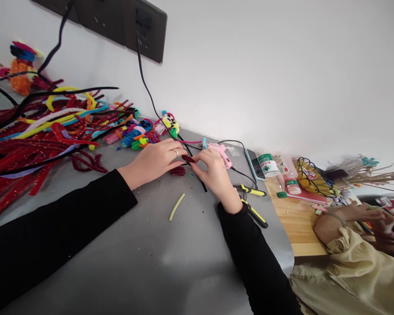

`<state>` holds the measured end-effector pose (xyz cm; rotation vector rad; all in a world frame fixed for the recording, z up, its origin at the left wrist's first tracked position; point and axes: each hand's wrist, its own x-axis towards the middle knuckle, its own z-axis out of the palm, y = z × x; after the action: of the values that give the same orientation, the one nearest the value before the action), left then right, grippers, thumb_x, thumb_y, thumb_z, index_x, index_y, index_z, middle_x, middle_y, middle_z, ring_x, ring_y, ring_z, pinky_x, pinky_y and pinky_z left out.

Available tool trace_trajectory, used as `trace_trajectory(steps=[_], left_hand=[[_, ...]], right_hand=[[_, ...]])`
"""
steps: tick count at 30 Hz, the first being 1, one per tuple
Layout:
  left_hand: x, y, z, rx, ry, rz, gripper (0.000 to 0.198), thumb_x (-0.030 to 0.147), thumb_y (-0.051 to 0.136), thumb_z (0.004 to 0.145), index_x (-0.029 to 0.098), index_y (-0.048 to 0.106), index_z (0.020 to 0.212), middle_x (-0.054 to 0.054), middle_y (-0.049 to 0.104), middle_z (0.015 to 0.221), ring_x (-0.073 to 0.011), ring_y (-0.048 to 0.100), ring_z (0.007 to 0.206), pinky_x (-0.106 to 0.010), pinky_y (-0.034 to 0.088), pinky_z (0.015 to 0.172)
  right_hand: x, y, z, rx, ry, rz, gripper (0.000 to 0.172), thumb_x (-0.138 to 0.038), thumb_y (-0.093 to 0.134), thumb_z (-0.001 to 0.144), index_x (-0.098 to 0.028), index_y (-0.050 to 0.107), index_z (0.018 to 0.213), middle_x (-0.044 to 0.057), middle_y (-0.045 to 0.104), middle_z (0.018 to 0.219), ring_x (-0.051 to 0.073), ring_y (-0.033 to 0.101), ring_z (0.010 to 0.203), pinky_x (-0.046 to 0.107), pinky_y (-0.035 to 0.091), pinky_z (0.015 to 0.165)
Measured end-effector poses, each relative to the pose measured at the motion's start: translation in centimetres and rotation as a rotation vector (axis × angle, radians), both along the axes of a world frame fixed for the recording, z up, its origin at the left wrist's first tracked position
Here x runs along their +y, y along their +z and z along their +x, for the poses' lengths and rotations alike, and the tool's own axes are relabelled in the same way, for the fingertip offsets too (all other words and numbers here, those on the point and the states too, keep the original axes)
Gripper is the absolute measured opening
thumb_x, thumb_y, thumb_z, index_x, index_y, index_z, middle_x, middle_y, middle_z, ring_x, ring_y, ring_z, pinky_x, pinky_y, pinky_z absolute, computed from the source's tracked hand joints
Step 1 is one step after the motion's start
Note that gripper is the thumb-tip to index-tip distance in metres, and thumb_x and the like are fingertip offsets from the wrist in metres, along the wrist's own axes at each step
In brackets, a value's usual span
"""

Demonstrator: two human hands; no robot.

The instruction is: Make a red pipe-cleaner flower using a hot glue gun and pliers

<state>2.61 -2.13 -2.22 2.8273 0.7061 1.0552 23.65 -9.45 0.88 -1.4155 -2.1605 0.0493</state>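
Observation:
My left hand (156, 161) and my right hand (214, 173) meet over the grey mat, both with fingers pinched on a small dark red piece of pipe cleaner (188, 159). Just below it on the mat lies another dark red pipe cleaner piece (177, 171), close to my left fingertips. A pink glue gun (221, 154) rests behind my right hand, partly hidden by it. Nearer to me lies a short yellow-green pipe cleaner (177, 207). Yellow-and-black pliers (254, 205) are beside my right wrist.
A large heap of pipe cleaners (42, 135) spreads at the left, with small pipe-cleaner figures (139, 132) along the wall. Black cables run from the wall socket panel (131, 26). A phone (255, 164) and bottles (272, 173) stand right; another person's arm (335, 225) is beyond them.

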Motion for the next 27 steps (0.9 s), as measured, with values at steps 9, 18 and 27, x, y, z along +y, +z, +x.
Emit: trace_trajectory(steps=[9, 18, 27], left_hand=[[-0.11, 0.41, -0.12, 0.023, -0.008, 0.031, 0.029, 0.03, 0.05, 0.106, 0.017, 0.075, 0.104, -0.007, 0.076, 0.1, -0.022, 0.068, 0.096, -0.03, 0.054, 0.075], [-0.22, 0.43, -0.14, 0.042, 0.006, -0.001, 0.031, 0.031, 0.049, 0.106, 0.017, 0.076, 0.101, -0.008, 0.076, 0.097, -0.0224, 0.067, 0.095, -0.031, 0.054, 0.077], [-0.12, 0.36, -0.17, 0.024, -0.002, 0.004, 0.032, 0.033, 0.051, 0.106, 0.017, 0.076, 0.097, -0.008, 0.075, 0.093, -0.0223, 0.067, 0.091, -0.032, 0.054, 0.075]], right_hand=[[0.26, -0.21, 0.17, 0.007, 0.05, -0.003, 0.01, -0.021, 0.063, 0.097, -0.022, 0.068, 0.089, 0.004, 0.072, 0.087, 0.023, 0.063, 0.086, 0.04, 0.049, 0.085], [0.19, -0.21, 0.13, 0.03, 0.05, -0.015, 0.011, -0.023, 0.062, 0.097, -0.023, 0.069, 0.089, 0.004, 0.072, 0.087, 0.024, 0.062, 0.087, 0.043, 0.049, 0.086], [0.07, -0.07, 0.08, 0.069, 0.057, -0.021, 0.013, -0.022, 0.061, 0.096, -0.023, 0.067, 0.085, 0.004, 0.071, 0.084, 0.023, 0.063, 0.085, 0.043, 0.051, 0.088]])
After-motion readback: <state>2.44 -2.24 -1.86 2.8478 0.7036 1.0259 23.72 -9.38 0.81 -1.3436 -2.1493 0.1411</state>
